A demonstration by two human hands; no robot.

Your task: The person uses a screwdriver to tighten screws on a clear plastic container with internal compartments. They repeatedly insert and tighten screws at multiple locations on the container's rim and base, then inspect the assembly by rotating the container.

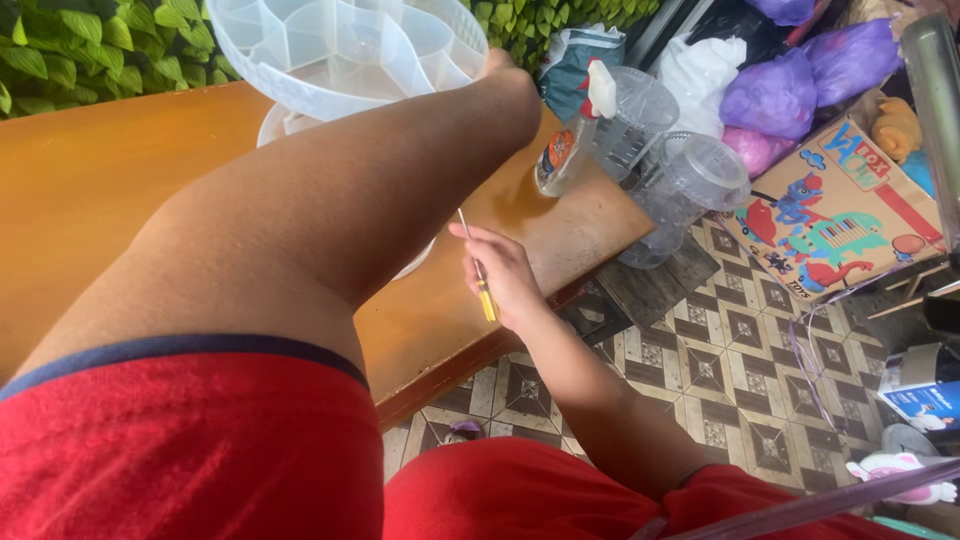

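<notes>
A: What do the hands hold?
B: The right hand point(505, 275) grips a thin yellow-handled tool point(478, 272) above the tabletop point(90, 180). The left hand point(497, 62), mostly hidden beyond its forearm, lifts a clear divided tray point(340, 45); its grip can't be seen.

Colour key. Surface point(90, 190): warm orange-brown wood. Divided tray point(345, 45): translucent white. Screwdriver point(480, 285) in the right hand point(505, 275): silver shaft, yellow handle. Sleeve point(180, 440): red with a dark blue edge band. Spray bottle point(565, 150): clear, white trigger, orange label. Floor point(720, 370): tiles patterned with brown and cream diamonds. Leaf wall point(90, 45): green. Bags point(810, 75): purple, one pink. Cardboard box point(835, 210): tan, printed in red, blue and green.
</notes>
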